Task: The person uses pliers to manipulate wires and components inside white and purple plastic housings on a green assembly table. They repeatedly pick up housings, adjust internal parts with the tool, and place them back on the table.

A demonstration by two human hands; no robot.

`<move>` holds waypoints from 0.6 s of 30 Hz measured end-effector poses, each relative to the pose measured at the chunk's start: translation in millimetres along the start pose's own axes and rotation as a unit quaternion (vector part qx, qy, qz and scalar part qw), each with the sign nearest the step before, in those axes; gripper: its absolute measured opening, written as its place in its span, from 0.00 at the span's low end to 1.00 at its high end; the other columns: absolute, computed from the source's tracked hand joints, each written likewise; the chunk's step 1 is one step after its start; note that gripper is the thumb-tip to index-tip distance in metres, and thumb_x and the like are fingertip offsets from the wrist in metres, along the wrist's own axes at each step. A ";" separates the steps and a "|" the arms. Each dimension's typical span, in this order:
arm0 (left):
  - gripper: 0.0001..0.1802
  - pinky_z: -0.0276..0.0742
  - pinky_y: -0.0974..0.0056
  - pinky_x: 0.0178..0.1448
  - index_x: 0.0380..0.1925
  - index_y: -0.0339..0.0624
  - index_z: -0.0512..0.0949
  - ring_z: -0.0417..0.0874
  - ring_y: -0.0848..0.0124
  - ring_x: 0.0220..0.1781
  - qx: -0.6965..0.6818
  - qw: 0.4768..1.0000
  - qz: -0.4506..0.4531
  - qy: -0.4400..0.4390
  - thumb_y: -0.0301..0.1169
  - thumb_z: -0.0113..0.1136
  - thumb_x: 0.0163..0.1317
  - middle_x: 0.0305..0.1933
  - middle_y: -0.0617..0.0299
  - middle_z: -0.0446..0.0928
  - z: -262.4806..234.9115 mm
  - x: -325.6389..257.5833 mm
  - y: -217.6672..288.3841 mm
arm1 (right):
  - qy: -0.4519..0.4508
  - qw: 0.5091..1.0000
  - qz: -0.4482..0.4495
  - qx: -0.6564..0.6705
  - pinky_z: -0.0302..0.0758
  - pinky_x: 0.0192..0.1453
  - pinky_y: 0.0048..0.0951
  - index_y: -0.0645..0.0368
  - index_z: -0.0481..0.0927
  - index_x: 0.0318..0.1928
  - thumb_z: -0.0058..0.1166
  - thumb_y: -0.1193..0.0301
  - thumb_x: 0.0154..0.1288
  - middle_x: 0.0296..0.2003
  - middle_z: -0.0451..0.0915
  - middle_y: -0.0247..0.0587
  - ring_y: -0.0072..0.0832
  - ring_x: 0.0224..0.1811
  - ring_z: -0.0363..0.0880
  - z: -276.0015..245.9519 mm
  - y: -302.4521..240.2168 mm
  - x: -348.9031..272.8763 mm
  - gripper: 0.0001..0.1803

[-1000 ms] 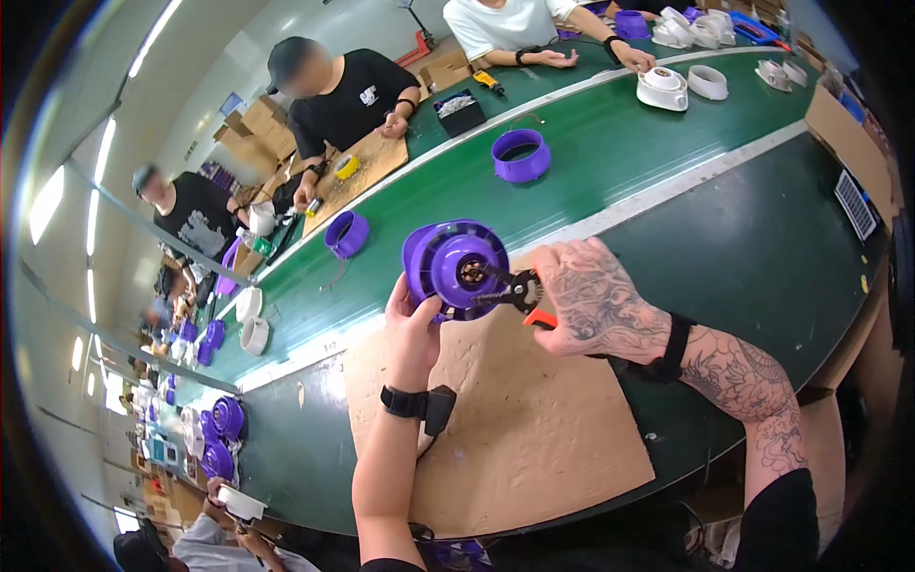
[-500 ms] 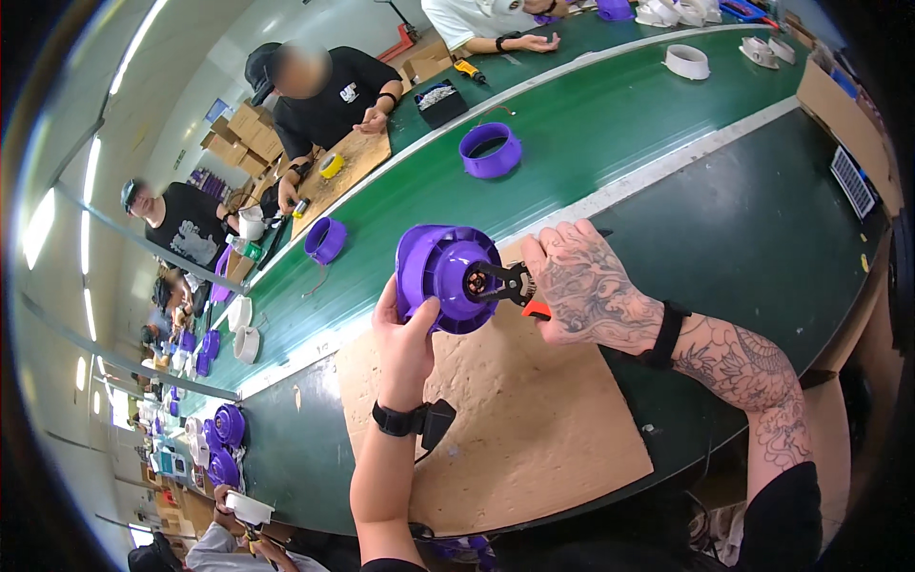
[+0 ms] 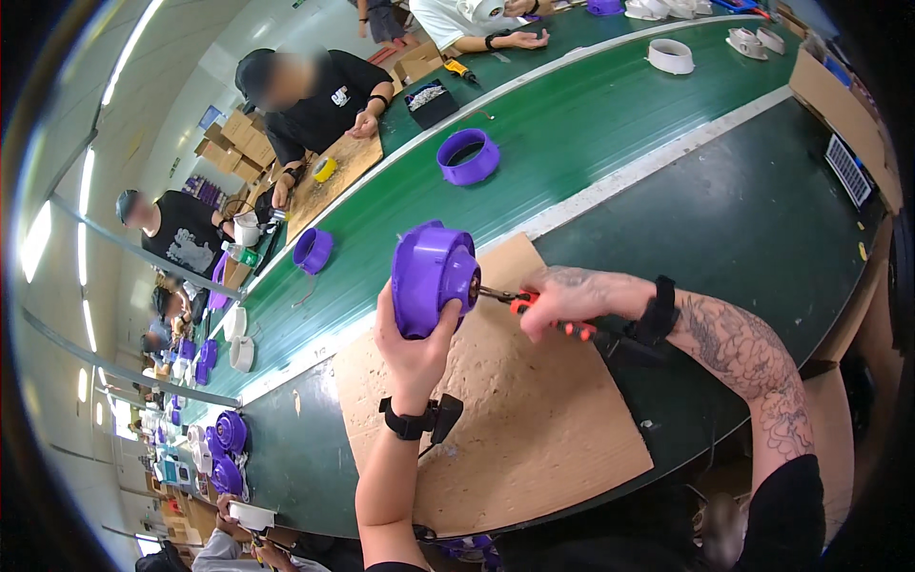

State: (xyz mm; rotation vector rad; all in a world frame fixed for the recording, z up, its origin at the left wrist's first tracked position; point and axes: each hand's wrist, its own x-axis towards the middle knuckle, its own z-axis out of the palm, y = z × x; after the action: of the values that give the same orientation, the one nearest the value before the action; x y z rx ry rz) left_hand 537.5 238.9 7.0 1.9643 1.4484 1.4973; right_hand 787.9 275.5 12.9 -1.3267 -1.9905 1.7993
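A round purple plastic housing [image 3: 424,276] is held up above a cardboard sheet by my left hand [image 3: 412,355], its fingers and thumb wrapped round the lower side. The housing lies on its side, with its narrow hub end facing right. My right hand [image 3: 570,294] is closed round a pair of pliers [image 3: 524,303] with red and black handles. The dark jaws reach left into the hub's centre, where a little copper colour shows. What the jaws touch inside is too small to tell.
Under my hands lies the cardboard sheet [image 3: 534,429] on a dark green table [image 3: 705,219]. Beyond runs a green conveyor [image 3: 562,124] with purple rings [image 3: 468,157] and a white ring [image 3: 670,57]. Co-workers [image 3: 319,100] sit across it. Purple parts [image 3: 229,434] stand at the left.
The housing has turned, so its hub now faces right instead of toward me. My right hand has rolled over and moved slightly down, showing more of the red handles.
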 end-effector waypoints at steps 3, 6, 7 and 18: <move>0.36 0.80 0.59 0.60 0.61 0.34 0.75 0.84 0.65 0.53 0.025 0.999 0.038 0.030 0.32 0.80 0.54 0.54 0.52 0.82 -2.1 1.9 0.7 | 0.069 0.991 -0.037 -0.107 0.77 0.43 0.38 0.65 0.79 0.39 0.66 0.55 0.46 0.31 0.83 0.51 0.43 0.36 0.84 3.6 -5.4 -0.7 0.26; 0.33 0.79 0.59 0.59 0.59 0.34 0.76 0.84 0.64 0.52 0.092 0.984 0.039 0.150 0.34 0.80 0.57 0.54 0.52 0.82 -9.5 10.1 -26.3 | 0.284 0.884 -0.115 -0.353 0.75 0.52 0.45 0.67 0.80 0.40 0.65 0.55 0.47 0.32 0.83 0.57 0.52 0.41 0.83 16.5 9.3 2.4 0.28; 0.28 0.80 0.60 0.57 0.58 0.34 0.76 0.84 0.64 0.53 0.060 0.984 0.025 0.166 0.33 0.76 0.62 0.54 0.52 0.82 -25.2 22.9 -44.5 | 0.306 0.884 -0.130 -0.329 0.77 0.48 0.43 0.65 0.81 0.38 0.64 0.56 0.47 0.32 0.83 0.53 0.49 0.38 0.83 14.3 21.9 4.9 0.25; 0.22 0.79 0.51 0.68 0.61 0.35 0.76 0.85 0.58 0.59 -0.327 0.841 -0.400 0.158 0.38 0.57 0.76 0.61 0.50 0.82 -68.6 38.7 -171.9 | -0.293 0.843 -0.111 0.437 0.65 0.43 0.28 0.58 0.73 0.41 0.54 0.67 0.52 0.29 0.70 0.33 0.25 0.32 0.66 12.1 40.3 32.9 0.16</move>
State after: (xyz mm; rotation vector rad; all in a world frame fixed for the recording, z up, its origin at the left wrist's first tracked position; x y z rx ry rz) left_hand 385.9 327.2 -63.6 0.5971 1.3392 1.5988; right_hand 780.7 284.5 -39.3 -0.2647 -1.0710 2.6662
